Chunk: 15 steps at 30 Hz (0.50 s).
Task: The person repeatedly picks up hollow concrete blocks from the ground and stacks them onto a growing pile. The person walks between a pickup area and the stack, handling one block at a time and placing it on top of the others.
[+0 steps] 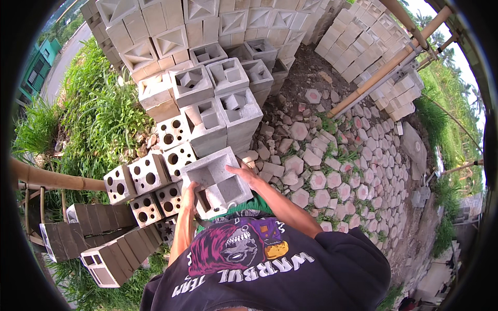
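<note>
Both hands carry a grey, rough-cast square concrete ventilation block [217,182] with recessed openings, held against the chest. The left hand [188,196] wraps fingers round its near-left edge; the right hand [245,174] lies fingers spread along its right rim, beside stacked grey hollow blocks [218,98].

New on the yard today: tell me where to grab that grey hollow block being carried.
Grip the grey hollow block by its opposite outer walls, from both sides, as the left hand and right hand do: its open square recesses give finger-holds at the rim.
</note>
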Each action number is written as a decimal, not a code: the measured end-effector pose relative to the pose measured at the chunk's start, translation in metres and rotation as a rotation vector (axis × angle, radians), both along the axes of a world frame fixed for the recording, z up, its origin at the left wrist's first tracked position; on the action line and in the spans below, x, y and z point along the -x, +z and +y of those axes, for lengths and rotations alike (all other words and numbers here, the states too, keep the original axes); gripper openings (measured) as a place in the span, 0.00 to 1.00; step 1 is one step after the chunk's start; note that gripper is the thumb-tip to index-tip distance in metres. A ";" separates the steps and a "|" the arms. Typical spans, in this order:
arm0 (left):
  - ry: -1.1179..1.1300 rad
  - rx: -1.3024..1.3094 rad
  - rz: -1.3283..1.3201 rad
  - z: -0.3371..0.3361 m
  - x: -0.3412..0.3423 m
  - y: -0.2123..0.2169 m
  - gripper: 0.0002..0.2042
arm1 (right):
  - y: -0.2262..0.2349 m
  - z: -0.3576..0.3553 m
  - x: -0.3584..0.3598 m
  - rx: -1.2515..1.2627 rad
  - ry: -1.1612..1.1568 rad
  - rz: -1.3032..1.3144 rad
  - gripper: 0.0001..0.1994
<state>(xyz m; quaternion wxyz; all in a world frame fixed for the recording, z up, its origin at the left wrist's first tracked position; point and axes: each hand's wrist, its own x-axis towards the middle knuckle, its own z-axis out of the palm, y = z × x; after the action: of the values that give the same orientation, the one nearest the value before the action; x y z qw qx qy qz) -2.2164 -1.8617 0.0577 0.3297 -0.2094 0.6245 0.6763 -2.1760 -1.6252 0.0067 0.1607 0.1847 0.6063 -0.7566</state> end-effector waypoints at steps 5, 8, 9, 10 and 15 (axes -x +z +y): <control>-0.164 -0.063 0.216 0.008 0.024 -0.042 0.31 | -0.001 0.025 0.017 0.035 0.049 0.128 0.43; -0.191 0.062 0.378 0.022 0.031 -0.044 0.32 | -0.018 0.040 0.024 -0.010 0.028 0.160 0.42; -0.190 0.088 0.357 0.027 0.036 -0.045 0.32 | -0.018 0.046 0.027 -0.031 0.019 0.141 0.42; -0.178 0.107 0.347 0.031 0.041 -0.045 0.32 | -0.011 0.049 0.031 -0.050 0.007 0.123 0.42; -0.217 0.290 0.398 0.056 0.061 -0.034 0.33 | -0.016 0.069 0.053 -0.065 0.002 0.040 0.44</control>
<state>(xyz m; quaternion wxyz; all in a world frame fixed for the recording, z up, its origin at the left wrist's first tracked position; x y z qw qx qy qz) -2.2775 -1.8060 0.0239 0.2376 -0.0494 0.7861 0.5685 -2.2293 -1.5562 -0.0091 0.1430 0.1741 0.6337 -0.7400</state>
